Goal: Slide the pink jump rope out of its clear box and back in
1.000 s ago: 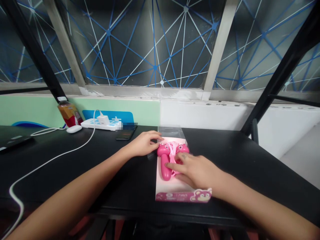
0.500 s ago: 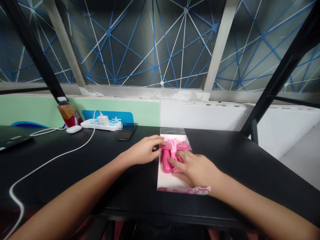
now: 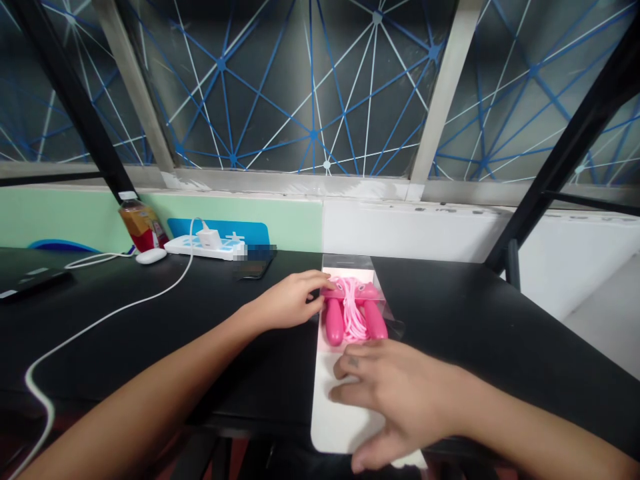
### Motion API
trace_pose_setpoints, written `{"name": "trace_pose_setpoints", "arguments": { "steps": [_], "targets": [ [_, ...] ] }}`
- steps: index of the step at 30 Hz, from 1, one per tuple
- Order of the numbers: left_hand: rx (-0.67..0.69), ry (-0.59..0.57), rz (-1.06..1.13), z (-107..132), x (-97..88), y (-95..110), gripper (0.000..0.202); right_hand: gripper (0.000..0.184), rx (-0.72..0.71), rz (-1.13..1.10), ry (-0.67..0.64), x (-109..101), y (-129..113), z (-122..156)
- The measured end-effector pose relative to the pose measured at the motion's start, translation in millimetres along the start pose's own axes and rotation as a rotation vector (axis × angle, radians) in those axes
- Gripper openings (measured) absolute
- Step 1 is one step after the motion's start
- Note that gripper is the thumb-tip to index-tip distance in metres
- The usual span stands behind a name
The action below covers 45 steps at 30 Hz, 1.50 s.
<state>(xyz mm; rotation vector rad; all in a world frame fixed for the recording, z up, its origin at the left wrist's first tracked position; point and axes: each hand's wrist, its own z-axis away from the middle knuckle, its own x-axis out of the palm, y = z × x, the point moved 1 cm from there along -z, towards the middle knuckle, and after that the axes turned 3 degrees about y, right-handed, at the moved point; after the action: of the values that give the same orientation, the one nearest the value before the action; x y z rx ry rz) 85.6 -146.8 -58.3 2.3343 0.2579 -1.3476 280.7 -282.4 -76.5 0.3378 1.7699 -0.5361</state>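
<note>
A pink jump rope (image 3: 356,319), its cord bundled between two thick handles, lies on a white backing card (image 3: 326,408). Clear plastic film (image 3: 393,325) covers its upper part and juts out on the right. At the upper left edge of this pack, my left hand (image 3: 287,300) has its fingers and thumb closed around the side. My right hand (image 3: 400,387) rests over the lower card, fingers slightly bent and apart, thumb spread toward the desk's front edge. The card's lower right part is hidden under that hand.
On the black desk (image 3: 240,367), a phone (image 3: 256,263), a power strip (image 3: 225,248) with a white charger (image 3: 209,237), a mouse (image 3: 151,256) and a drink bottle (image 3: 143,223) stand toward the back left. A white cable (image 3: 120,310) runs across the left side.
My right hand has moved off the jump rope, down toward the desk's front edge. The backing card's lower part now stretches flat toward me. My left hand has stayed in place.
</note>
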Motion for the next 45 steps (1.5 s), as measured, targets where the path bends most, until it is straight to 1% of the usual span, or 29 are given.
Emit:
{"name": "trace_pose_setpoints", "arguments": {
  "steps": [3,7,10,14,16,20,22,24,26,28,31,33,35,38,41,43,45],
  "targets": [
    [0.002,-0.009,0.001,0.7,0.0,2.3,0.036,0.059,0.066,-0.02,-0.028,-6.6,-0.8,0.3],
    [0.006,0.004,-0.019,2.7,0.4,4.9,0.034,0.057,0.149,0.001,-0.004,-11.7,1.9,-0.8],
    [0.009,0.007,-0.025,4.5,1.7,5.5,0.029,0.051,0.216,0.045,0.013,-11.0,6.4,-1.9],
    [0.006,0.012,-0.022,5.6,3.8,5.3,0.027,0.044,0.276,0.097,0.023,-7.9,10.8,-1.2],
    [0.011,0.015,-0.016,5.4,4.2,5.3,0.028,0.046,0.29,0.083,0.012,-8.1,11.4,1.0],
    [0.031,0.017,0.012,6.1,2.1,5.3,0.026,0.058,0.267,-0.031,-0.044,-16.5,12.0,8.1],
    [0.04,0.004,0.023,7.7,-0.1,4.9,0.025,0.054,0.241,-0.074,-0.008,-23.9,14.6,11.1],
    [0.043,-0.026,0.029,9.4,-2.2,4.3,0.024,0.043,0.232,-0.063,0.092,-30.7,20.4,13.2],
    [0.028,-0.055,0.028,10.4,-3.9,3.8,0.022,0.035,0.261,0.009,0.219,-34.6,28.9,15.2],
    [0.006,-0.064,0.03,10.5,-5.3,4.1,0.02,0.037,0.324,0.073,0.291,-34.4,38.3,17.4],
    [-0.011,-0.069,0.041,9.7,-7.6,6.7,0.023,0.051,0.401,0.071,0.297,-29.1,49.3,20.5],
    [-0.023,-0.084,0.05,10.0,-9.4,9.0,0.025,0.057,0.421,0.054,0.28,-25.4,53.2,21.4],
    [-0.04,-0.105,0.059,11.4,-10.9,10.7,0.024,0.057,0.432,0.051,0.275,-23.2,54.8,21.2],
    [-0.055,-0.136,0.07,14.0,-11.5,11.1,0.037,0.049,0.435,0.067,0.293,-23.0,54.9,19.3],
    [-0.058,-0.133,0.073,14.9,-10.1,9.8,0.036,0.041,0.434,0.096,0.328,-24.7,53.4,17.6],
    [-0.059,-0.117,0.067,14.7,-9.0,8.9,0.032,0.043,0.431,0.1,0.329,-26.2,51.7,17.4],
    [-0.058,-0.105,0.063,14.6,-8.4,8.8,0.029,0.052,0.415,0.1,0.293,-27.1,50.4,17.9]
  ]
}}
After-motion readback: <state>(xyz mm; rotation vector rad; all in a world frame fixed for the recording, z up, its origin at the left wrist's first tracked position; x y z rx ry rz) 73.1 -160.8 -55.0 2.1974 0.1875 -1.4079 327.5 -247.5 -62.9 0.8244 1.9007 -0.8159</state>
